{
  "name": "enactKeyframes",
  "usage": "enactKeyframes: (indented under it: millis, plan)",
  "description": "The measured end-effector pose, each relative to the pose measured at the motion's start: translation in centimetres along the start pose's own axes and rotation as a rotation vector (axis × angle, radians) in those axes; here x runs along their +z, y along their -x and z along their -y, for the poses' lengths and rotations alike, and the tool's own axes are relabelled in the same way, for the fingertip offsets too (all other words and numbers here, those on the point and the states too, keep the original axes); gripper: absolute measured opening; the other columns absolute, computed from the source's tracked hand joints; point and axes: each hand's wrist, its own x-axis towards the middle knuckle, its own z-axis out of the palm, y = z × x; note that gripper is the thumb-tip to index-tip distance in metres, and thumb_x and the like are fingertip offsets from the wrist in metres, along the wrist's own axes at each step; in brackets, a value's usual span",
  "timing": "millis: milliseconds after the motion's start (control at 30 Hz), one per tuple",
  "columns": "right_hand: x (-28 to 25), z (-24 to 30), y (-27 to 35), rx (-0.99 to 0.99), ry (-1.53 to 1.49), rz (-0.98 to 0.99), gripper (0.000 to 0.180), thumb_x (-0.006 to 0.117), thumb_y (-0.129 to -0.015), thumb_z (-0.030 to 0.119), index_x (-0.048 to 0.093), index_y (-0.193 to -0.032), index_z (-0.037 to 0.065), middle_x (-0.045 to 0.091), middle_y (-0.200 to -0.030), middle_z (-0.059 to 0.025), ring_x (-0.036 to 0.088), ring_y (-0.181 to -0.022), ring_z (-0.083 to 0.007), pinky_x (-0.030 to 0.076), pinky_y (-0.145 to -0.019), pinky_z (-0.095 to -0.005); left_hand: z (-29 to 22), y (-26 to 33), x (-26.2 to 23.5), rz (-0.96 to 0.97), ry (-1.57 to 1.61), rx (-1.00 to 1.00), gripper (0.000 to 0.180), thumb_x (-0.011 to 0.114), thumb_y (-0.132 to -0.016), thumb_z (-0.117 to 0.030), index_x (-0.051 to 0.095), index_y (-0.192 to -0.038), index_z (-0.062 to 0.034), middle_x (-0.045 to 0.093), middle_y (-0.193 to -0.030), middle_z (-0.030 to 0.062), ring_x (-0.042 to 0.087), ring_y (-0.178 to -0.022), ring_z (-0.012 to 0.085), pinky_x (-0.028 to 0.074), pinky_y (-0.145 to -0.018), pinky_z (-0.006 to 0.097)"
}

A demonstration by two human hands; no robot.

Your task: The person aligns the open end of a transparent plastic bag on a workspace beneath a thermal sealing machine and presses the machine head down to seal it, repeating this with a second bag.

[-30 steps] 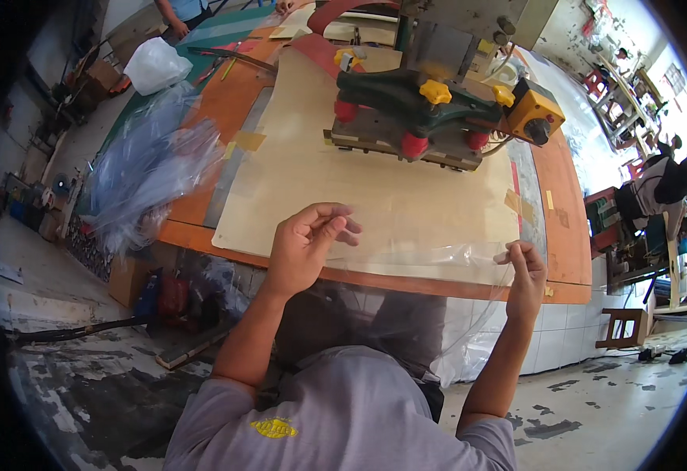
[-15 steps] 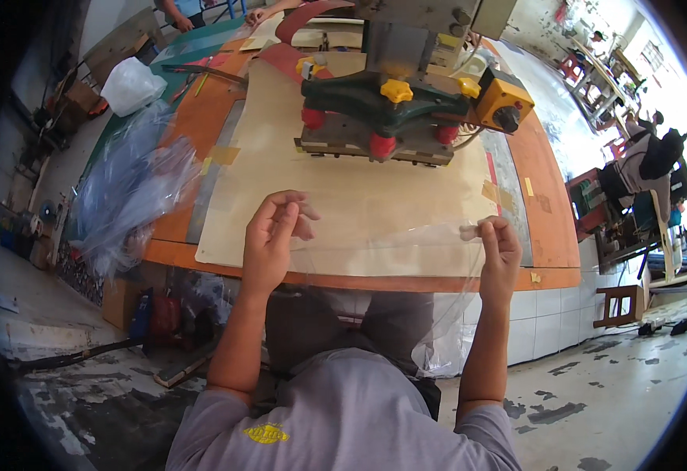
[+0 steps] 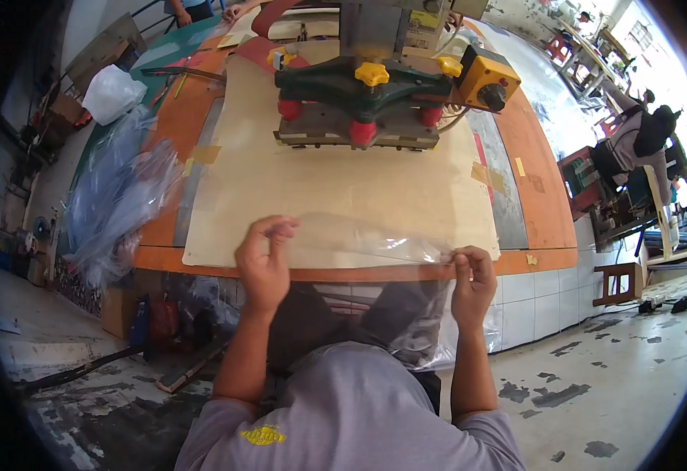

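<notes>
Clear film was held over the surface's near edge | grip: narrow, film pinched by left hand and right hand | film lifted, not laid down; plastic pile left untouched

Shows colourless with whitish glints on the plastic film, plain cream on the sheet, orange with grey strips on the surface. Looks dark green on the machine arm, yellow on its knobs, red on its cylinders. Is grey with a yellow emblem on the shirt.
</notes>
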Motion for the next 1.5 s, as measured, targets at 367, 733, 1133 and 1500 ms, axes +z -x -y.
enactKeyframes:
  millis: [367, 733, 1133, 1500]
  plan:
    - [2.4, -3.7, 2.8, -0.113, -0.177, -0.14, 0.004, 0.062, -0.104, 0.008, 0.062, -0.106, 0.004, 0.076, -0.091, -0.0074, 0.069, -0.085, -0.0178, 0.045, -0.091, -0.0323, 1.7, 5.1, -0.8, -0.024, -0.102, 0.033, 0.01, 0.061, -0.102, 0.0, 0.064, -0.112, -0.0002, 0.074, -0.101, 0.0148, 0.072, -0.086, 0.0233, 0.057, -0.08, 0.033]
    - [2.4, -6.5, 0.0, -0.803, 0.414, -0.098, 0.02, 0.056, -0.106, 0.008, 0.046, -0.122, 0.014, 0.078, -0.091, -0.006, 0.078, -0.089, -0.023, 0.044, -0.088, -0.0374, 6.7, 5.8, -1.6, -0.007, -0.337, 0.479, 0.017, 0.059, -0.099, 0.003, 0.058, -0.113, -0.0065, 0.075, -0.103, 0.0118, 0.073, -0.091, 0.0315, 0.055, -0.079, 0.041]
    - [2.1, -5.5, 0.2, -0.778, 0.495, -0.143, 0.021, 0.059, -0.105, 0.007, 0.046, -0.121, 0.014, 0.077, -0.093, -0.0068, 0.074, -0.079, -0.0178, 0.046, -0.088, -0.0353, 7.4, 6.2, -1.1, -0.117, -0.521, 0.547, 0.022, 0.054, -0.101, 0.001, 0.052, -0.118, -0.013, 0.077, -0.103, 0.0031, 0.073, -0.086, 0.0226, 0.044, -0.088, 0.038]
    - [-0.4, 6.6, -3.9, 0.036, -0.119, 0.029, 0.019, 0.064, -0.105, 0.012, 0.069, -0.116, -0.003, 0.066, -0.08, -0.0008, 0.06, -0.074, -0.0054, 0.044, -0.061, -0.0212, -2.1, 1.3, -2.4, -0.011, 0.325, -0.174, 0.018, 0.058, -0.109, -0.017, 0.06, -0.117, -0.0008, 0.069, -0.086, 0.0081, 0.05, -0.057, 0.0031, 0.047, -0.051, 0.022]
